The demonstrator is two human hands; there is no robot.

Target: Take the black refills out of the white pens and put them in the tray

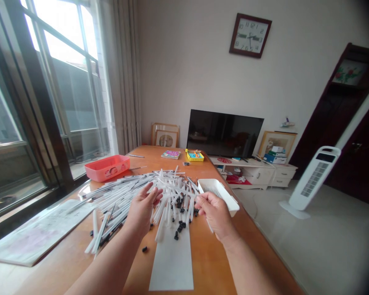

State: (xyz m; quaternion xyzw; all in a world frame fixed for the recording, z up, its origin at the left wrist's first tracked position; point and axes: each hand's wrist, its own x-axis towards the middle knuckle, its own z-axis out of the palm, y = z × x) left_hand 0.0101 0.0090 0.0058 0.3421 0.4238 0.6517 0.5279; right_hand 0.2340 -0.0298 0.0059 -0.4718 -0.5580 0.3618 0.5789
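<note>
Hands at the tube pile (pixel 126 194)

Paper strip (pixel 172 258) lies nearest. Above it, the right hand (pixel 214 212) pinches one white tube (pixel 209 226), slanting down. The left hand (pixel 143 209) curls against the pile, grip unclear. The pile spreads between and beyond both hands, tubes mostly lying crosswise; the left hand is nearer it.

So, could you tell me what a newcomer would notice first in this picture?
The big heap of white tubes with small black caps scattered among them, in the middle of the wooden table. The left hand touches the heap's near edge, while the right hand seems to pinch one tube beside a white tray. A pink tray sits by the window at left.
</note>
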